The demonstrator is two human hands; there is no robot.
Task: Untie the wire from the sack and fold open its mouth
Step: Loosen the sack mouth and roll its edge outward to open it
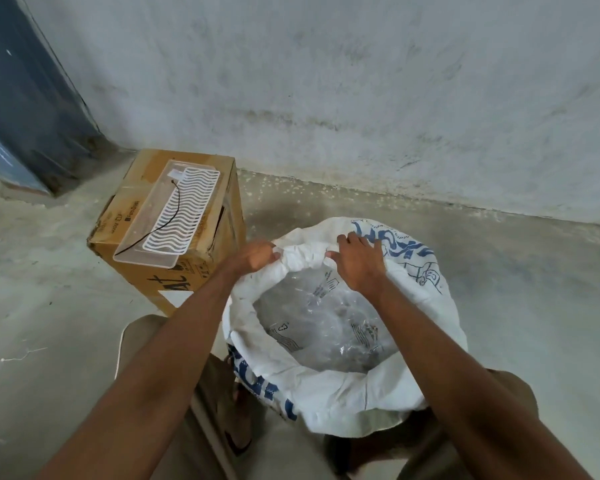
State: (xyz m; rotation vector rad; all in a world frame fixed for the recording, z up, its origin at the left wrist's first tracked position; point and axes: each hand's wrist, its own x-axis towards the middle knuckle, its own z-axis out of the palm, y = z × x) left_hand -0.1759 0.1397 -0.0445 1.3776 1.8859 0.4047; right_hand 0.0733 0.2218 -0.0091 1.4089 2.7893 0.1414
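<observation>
A white woven sack (329,396) with blue print stands on the floor between my knees. Its mouth is wide open and the rim is rolled outward. Clear plastic packaging (326,323) fills the inside. My left hand (255,256) grips the rolled far rim on the left. My right hand (359,263) grips the same rim a little to the right. A thin dark wire (168,216) lies apart from the sack, across a white plastic tray (201,188).
The tray rests on a cardboard box (174,282) left of the sack. A grey stained wall (326,81) runs behind, with a blue pillar (25,91) at far left. Concrete floor (516,271) spreads around.
</observation>
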